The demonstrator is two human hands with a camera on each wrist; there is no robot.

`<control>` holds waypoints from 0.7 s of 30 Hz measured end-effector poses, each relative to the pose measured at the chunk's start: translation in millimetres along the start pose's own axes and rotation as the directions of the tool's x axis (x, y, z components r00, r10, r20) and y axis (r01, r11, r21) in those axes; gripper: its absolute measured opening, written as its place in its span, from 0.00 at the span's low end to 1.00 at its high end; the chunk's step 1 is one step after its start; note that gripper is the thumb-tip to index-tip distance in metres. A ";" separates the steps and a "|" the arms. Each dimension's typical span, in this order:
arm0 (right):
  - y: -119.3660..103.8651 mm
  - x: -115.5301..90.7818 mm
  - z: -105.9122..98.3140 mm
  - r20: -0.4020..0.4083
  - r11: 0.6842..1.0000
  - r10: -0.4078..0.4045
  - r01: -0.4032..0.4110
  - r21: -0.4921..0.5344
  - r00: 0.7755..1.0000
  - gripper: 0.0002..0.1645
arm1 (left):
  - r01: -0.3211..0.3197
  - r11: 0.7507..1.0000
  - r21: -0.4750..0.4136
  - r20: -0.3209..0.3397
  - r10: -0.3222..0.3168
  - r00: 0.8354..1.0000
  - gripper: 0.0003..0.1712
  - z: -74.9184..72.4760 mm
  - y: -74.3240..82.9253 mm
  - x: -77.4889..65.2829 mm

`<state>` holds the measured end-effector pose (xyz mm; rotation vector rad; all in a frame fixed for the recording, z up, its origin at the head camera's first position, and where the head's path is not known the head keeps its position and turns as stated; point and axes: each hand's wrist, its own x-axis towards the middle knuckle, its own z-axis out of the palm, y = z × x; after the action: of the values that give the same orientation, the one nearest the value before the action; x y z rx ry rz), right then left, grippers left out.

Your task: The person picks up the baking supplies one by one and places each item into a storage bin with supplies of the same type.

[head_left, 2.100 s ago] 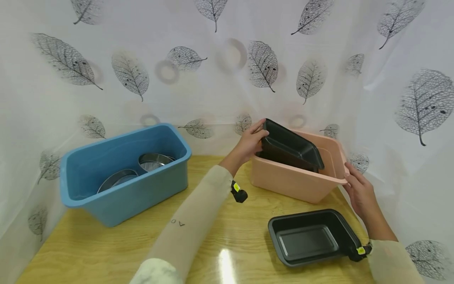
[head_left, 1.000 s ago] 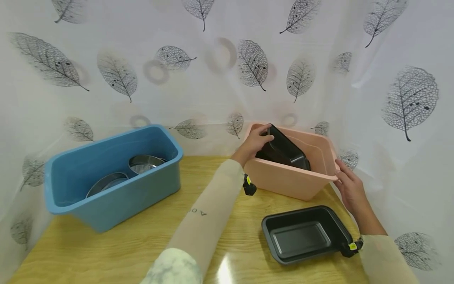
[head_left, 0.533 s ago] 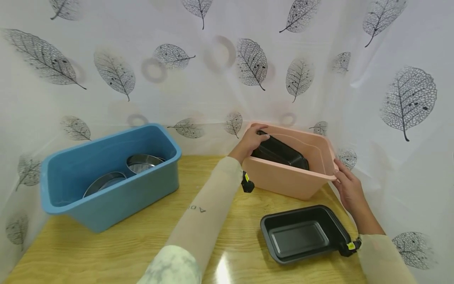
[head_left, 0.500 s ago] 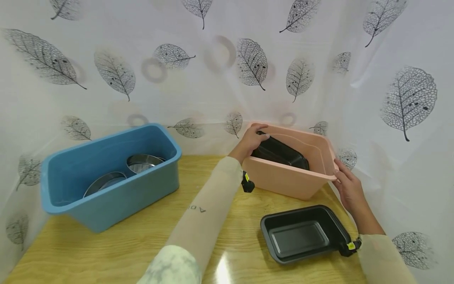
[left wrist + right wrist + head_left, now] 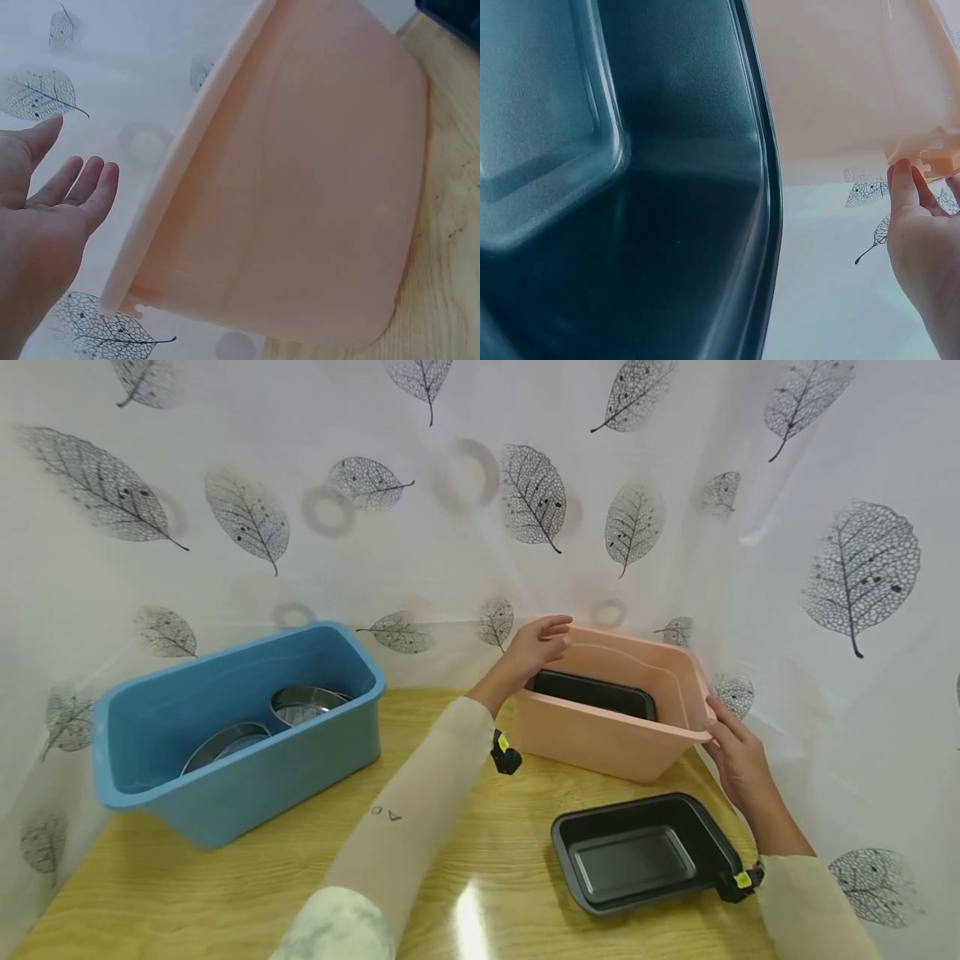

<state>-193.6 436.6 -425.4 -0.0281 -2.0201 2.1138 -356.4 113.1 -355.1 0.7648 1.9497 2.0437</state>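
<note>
My left hand hovers over the left end of the pink plastic tub, its fingers free of anything. In the left wrist view, that hand is beside the tub's outer wall, apart from it. A black loaf pan lies inside the tub, partly hidden by the front wall. At the tub's right end, my right hand grips the rim between thumb and fingers. Beneath my right wrist, a second black loaf pan sits upright on the table, and its wall fills much of the right wrist view.
A blue plastic tub stands on the left with round metal pans inside. The wooden table spans the front. A leaf-print curtain hangs behind and down both sides.
The loaf pan my left hand was holding has gone down from a tilt into the pink tub and been let go. My left hand has risen off it; the right stays on the rim.
</note>
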 end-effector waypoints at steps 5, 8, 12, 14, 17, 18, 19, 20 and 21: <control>2.4 -0.3 -1.5 -0.017 1.000 0.007 -0.006 0.008 1.000 0.39 | -0.046 0.999 0.000 0.062 0.046 0.997 0.27 -3.7 3.9 -11.9; 3.5 0.2 -1.1 -0.020 1.000 0.008 -0.008 0.001 1.000 0.39 | -0.067 0.998 -0.015 0.076 0.068 0.995 0.27 -6.5 5.8 -26.8; 4.0 1.5 0.7 -0.011 1.000 0.009 -0.009 0.002 1.000 0.39 | -0.041 0.994 -0.105 0.078 0.050 0.996 0.28 -7.1 8.2 -60.5; 3.6 1.6 1.2 -0.009 1.000 0.010 -0.010 -0.004 1.000 0.39 | -0.014 0.989 -0.144 0.095 0.028 0.995 0.28 -5.4 7.2 -80.5; 2.4 1.3 0.8 -0.016 1.000 0.008 -0.008 -0.008 1.000 0.39 | 0.015 0.988 -0.156 0.122 0.005 0.992 0.29 -0.8 0.2 -108.6; 1.9 1.3 0.6 -0.017 1.000 0.006 -0.006 -0.007 1.000 0.39 | 0.024 0.988 -0.153 0.127 -0.004 0.992 0.30 1.1 -3.2 -116.8; 1.4 1.2 0.4 -0.018 1.000 0.005 -0.005 -0.010 1.000 0.39 | 0.031 0.989 -0.147 0.128 -0.012 0.992 0.30 3.1 -7.2 -124.1; 1.0 1.3 0.4 -0.019 1.000 0.003 -0.003 -0.005 1.000 0.39 | 0.038 0.988 -0.147 0.126 -0.020 0.992 0.30 5.2 -10.8 -131.2; 0.8 1.5 0.2 -0.017 1.000 0.001 -0.001 -0.001 1.000 0.39 | 0.044 0.988 -0.146 0.117 -0.027 0.993 0.30 7.5 -14.4 -137.9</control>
<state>-195.2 436.7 -425.9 -0.0474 -2.0117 2.1057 -239.4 53.0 -399.4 0.7890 1.7157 2.0489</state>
